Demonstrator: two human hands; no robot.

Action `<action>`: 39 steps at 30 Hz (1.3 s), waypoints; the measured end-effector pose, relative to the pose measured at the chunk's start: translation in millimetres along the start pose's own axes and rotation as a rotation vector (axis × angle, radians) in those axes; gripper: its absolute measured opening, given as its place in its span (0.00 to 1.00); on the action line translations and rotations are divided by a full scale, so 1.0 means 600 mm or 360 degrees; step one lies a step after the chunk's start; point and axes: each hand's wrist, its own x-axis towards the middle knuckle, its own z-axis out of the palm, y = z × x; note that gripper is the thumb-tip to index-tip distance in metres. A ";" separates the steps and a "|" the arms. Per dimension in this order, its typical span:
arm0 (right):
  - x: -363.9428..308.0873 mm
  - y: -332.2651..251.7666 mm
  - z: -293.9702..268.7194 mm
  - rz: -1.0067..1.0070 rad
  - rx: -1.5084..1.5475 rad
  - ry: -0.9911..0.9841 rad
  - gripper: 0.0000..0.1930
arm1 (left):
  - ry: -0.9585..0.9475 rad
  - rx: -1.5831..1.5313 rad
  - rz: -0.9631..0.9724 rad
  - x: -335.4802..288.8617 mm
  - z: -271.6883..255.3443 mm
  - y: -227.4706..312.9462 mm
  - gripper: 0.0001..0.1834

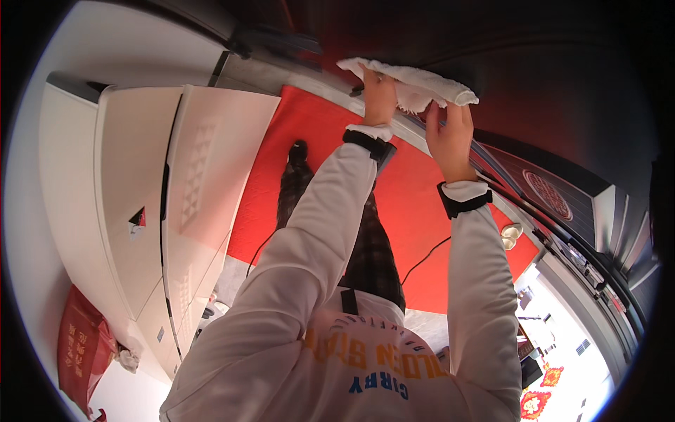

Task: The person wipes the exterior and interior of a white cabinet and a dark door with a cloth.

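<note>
A white towel (426, 83), loosely folded into a strip, lies against a dark, glossy upright panel (548, 77) in front of me. My left hand (380, 97) grips its left part, with the thumb side toward the panel. My right hand (450, 137) is at its right part, fingertips tucked under the lower edge and the thumb pointing up. Both arms reach forward and up, in white sleeves with black wrist straps. Some fingertips are hidden behind the cloth.
A red mat (415, 232) covers the floor under my feet. To the left stands a tall white cabinet-like appliance (204, 155), with a red bag (83, 344) beyond it. A dark door edge with metal trim (590, 260) is at right. A thin black cable (425, 259) shows near my legs.
</note>
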 end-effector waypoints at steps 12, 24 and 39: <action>0.047 -0.042 -0.002 -0.0187 -0.0002 0.0036 0.18 | 0.0237 0.0039 0.0622 0.032 -0.009 0.066 0.34; -0.072 0.067 -0.143 -0.0034 -0.0187 -0.0055 0.18 | -0.0157 -0.1070 -0.0443 -0.112 0.188 -0.099 0.24; 0.007 -0.006 -0.028 -0.0035 0.0028 -0.0164 0.17 | 0.0389 -0.0373 0.0177 -0.002 0.039 0.048 0.38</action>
